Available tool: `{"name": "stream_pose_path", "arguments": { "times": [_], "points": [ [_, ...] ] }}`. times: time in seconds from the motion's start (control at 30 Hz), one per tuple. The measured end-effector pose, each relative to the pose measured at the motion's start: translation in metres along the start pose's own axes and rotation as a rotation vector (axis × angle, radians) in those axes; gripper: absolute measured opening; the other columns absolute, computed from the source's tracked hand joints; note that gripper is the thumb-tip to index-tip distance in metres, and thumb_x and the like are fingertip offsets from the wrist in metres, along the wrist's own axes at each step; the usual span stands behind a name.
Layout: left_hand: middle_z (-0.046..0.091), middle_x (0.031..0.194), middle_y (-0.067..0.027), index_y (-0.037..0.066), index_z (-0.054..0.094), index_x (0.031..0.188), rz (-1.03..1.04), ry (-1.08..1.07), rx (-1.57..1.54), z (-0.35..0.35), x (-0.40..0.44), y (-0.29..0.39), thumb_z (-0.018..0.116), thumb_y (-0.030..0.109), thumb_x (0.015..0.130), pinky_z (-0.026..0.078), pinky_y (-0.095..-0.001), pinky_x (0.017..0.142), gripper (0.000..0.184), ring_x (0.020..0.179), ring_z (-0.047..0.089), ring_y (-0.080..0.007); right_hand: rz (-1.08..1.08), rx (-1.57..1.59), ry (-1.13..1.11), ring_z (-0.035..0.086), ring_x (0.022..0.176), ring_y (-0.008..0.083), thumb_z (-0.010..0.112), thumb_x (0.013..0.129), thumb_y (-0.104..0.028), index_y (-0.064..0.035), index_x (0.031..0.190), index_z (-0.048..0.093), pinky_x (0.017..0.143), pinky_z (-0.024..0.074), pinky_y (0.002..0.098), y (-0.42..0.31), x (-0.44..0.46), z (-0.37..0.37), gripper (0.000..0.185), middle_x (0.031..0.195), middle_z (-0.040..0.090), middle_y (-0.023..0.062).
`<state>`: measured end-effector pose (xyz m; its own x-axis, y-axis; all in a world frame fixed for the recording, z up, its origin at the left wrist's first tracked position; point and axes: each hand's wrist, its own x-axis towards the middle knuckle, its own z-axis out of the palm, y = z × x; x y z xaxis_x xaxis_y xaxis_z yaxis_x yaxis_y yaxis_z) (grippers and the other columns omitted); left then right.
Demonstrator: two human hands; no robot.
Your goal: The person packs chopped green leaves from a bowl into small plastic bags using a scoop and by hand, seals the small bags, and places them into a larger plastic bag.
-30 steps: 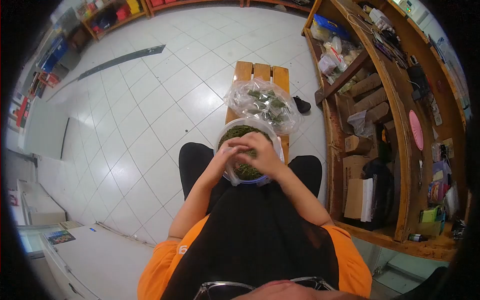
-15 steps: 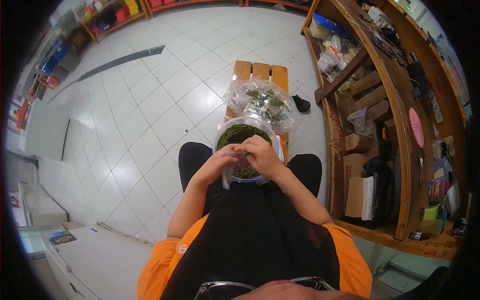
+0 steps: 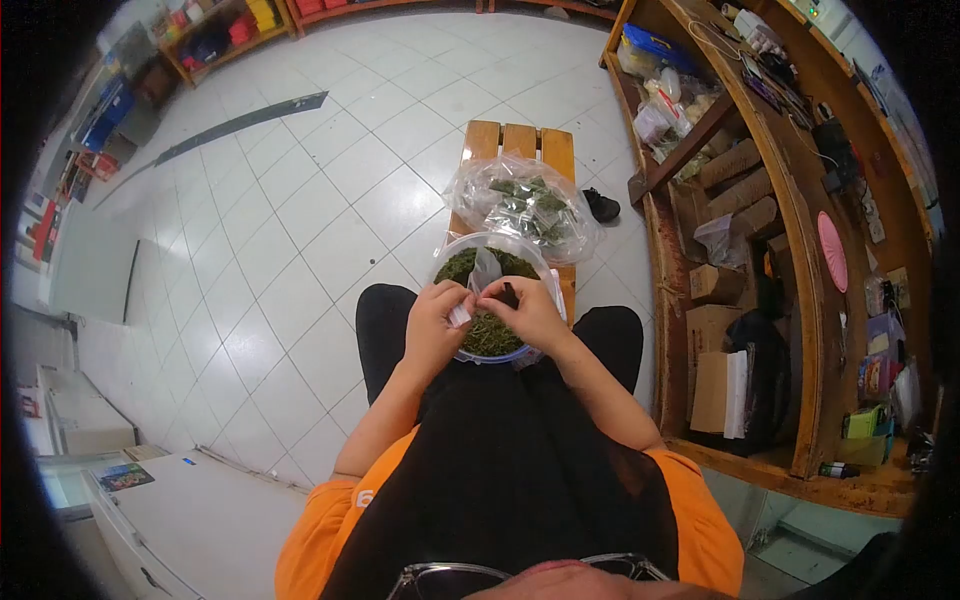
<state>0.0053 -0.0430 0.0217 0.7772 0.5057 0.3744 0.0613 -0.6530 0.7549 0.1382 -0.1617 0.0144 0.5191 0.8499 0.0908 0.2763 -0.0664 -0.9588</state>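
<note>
White box: one big one [image 3: 200,530], low down on the far left, with one small picture card [image 3: 122,475] on top.
Dark strip: one long one [image 3: 250,125], lying on the pale floor tiles [image 3: 300,240].
Left knee: one, in black [image 3: 388,315], next to the tub.
Left hand: one [image 3: 435,320], over the tub's left side; its fingers curl in around part of the small clear bag, and a white bit shows there.
Tub: one round clear tub [image 3: 545,272] between the two knees, with lots of green bits [image 3: 492,338] in it, too many to count.
Small clear bag: one [image 3: 485,265], poking up between the two hands, above the green bits.
Right hand: one [image 3: 528,315], over the tub's right side; thumb and finger pinch together on the bag's near end.
Bench: one, wooden [image 3: 520,140], three slats showing.
Big clear bag: one [image 3: 530,205], lying on the bench, some green packs inside.
Shoe: one black one [image 3: 601,206], right beside the bench.
Right knee: one, in black [image 3: 612,345].
Shelf: one, wooden [image 3: 815,400], with one pink oval thing [image 3: 832,252].
</note>
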Motion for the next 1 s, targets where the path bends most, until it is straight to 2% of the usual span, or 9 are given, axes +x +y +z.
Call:
{"name": "stream_pose_path", "arguments": {
  "times": [0.07, 0.2, 0.4, 0.5, 0.6, 0.67, 0.8, 0.9, 1.0],
  "points": [
    [0.059, 0.079, -0.0109, 0.002, 0.062, 0.079, 0.036, -0.031, 0.055, -0.002, 0.000, 0.004, 0.067, 0.010, 0.079, 0.045, -0.0381, 0.067, 0.010, 0.074, 0.055, -0.0309, -0.024, -0.113, -0.049, 0.061, 0.071, 0.0280, 0.067, 0.081, -0.012, 0.0003, 0.085, 0.063, 0.066, 0.0475, 0.0365, -0.004, -0.001, 0.005, 0.014, 0.079, 0.062, 0.0163],
    [0.054, 0.072, -0.0100, 0.005, 0.058, 0.070, 0.055, 0.132, 0.308, -0.002, 0.000, 0.008, 0.067, 0.010, 0.074, 0.043, -0.0407, 0.062, 0.011, 0.068, 0.052, -0.0312, -0.191, -0.359, 0.140, 0.054, 0.084, 0.0373, 0.064, 0.074, -0.007, 0.0018, 0.079, 0.052, 0.075, 0.0441, 0.0462, -0.008, 0.001, 0.009, 0.016, 0.082, 0.056, 0.0172],
    [0.055, 0.072, -0.0070, 0.007, 0.057, 0.067, -0.104, 0.079, 0.277, 0.000, -0.007, 0.001, 0.070, 0.013, 0.069, 0.046, -0.0390, 0.063, 0.015, 0.073, 0.055, -0.0294, -0.461, -0.439, 0.030, 0.052, 0.087, 0.0304, 0.067, 0.067, 0.005, -0.0022, 0.102, 0.062, 0.076, 0.0459, 0.0386, -0.009, -0.003, 0.012, 0.035, 0.109, 0.056, 0.0130],
    [0.059, 0.085, -0.0059, 0.008, 0.061, 0.083, 0.003, -0.137, 0.249, -0.008, -0.004, 0.004, 0.074, 0.012, 0.065, 0.048, -0.0380, 0.069, 0.022, 0.083, 0.057, -0.0288, -0.336, -0.432, 0.047, 0.051, 0.088, 0.0279, 0.070, 0.064, 0.006, -0.0059, 0.111, 0.064, 0.079, 0.0463, 0.0359, -0.007, -0.006, 0.018, 0.049, 0.116, 0.053, 0.0125],
    [0.060, 0.104, -0.0047, 0.010, 0.059, 0.105, 0.174, -0.082, 0.170, -0.021, 0.009, 0.005, 0.078, 0.010, 0.061, 0.048, -0.0377, 0.077, 0.048, 0.092, 0.057, -0.0286, -0.217, -0.342, 0.008, 0.052, 0.088, 0.0235, 0.073, 0.068, -0.001, -0.0031, 0.110, 0.064, 0.081, 0.0459, 0.0350, 0.003, -0.005, 0.014, 0.043, 0.116, 0.051, 0.0119],
    [0.058, 0.117, -0.0055, 0.011, 0.054, 0.120, 0.231, -0.300, 0.304, -0.026, 0.012, 0.001, 0.080, 0.009, 0.058, 0.047, -0.0390, 0.083, 0.068, 0.098, 0.056, -0.0300, -0.203, -0.301, -0.016, 0.053, 0.092, 0.0232, 0.073, 0.069, -0.002, -0.0033, 0.108, 0.064, 0.082, 0.0459, 0.0341, 0.001, -0.005, 0.013, 0.041, 0.115, 0.051, 0.0117],
    [0.060, 0.115, -0.0083, 0.009, 0.055, 0.118, 0.205, -0.274, 0.260, -0.019, 0.012, -0.022, 0.083, 0.011, 0.054, 0.046, -0.0414, 0.081, 0.070, 0.093, 0.055, -0.0314, -0.172, -0.136, -0.074, 0.053, 0.098, 0.0269, 0.068, 0.074, -0.005, -0.0026, 0.102, 0.062, 0.088, 0.0450, 0.0353, 0.003, 0.004, 0.013, 0.029, 0.111, 0.053, 0.0131],
    [0.060, 0.116, -0.0090, 0.007, 0.053, 0.120, 0.093, -0.181, 0.062, -0.009, 0.009, -0.048, 0.086, 0.008, 0.055, 0.046, -0.0381, 0.087, 0.073, 0.100, 0.057, -0.0265, -0.189, 0.194, -0.081, 0.054, 0.104, 0.0257, 0.061, 0.080, -0.007, -0.0018, 0.096, 0.061, 0.090, 0.0441, 0.0363, 0.023, 0.018, -0.001, 0.017, 0.111, 0.055, 0.0131],
    [0.060, 0.110, -0.0091, 0.003, 0.052, 0.120, -0.159, -0.032, -0.564, 0.011, 0.004, -0.069, 0.088, 0.013, 0.062, 0.045, -0.0317, 0.092, 0.069, 0.103, 0.058, -0.0199, -0.244, 0.177, -0.245, 0.058, 0.105, 0.0244, 0.056, 0.086, -0.014, -0.0009, 0.094, 0.066, 0.090, 0.0441, 0.0358, 0.023, 0.044, -0.033, 0.018, 0.106, 0.061, 0.0146]
  ]
}}
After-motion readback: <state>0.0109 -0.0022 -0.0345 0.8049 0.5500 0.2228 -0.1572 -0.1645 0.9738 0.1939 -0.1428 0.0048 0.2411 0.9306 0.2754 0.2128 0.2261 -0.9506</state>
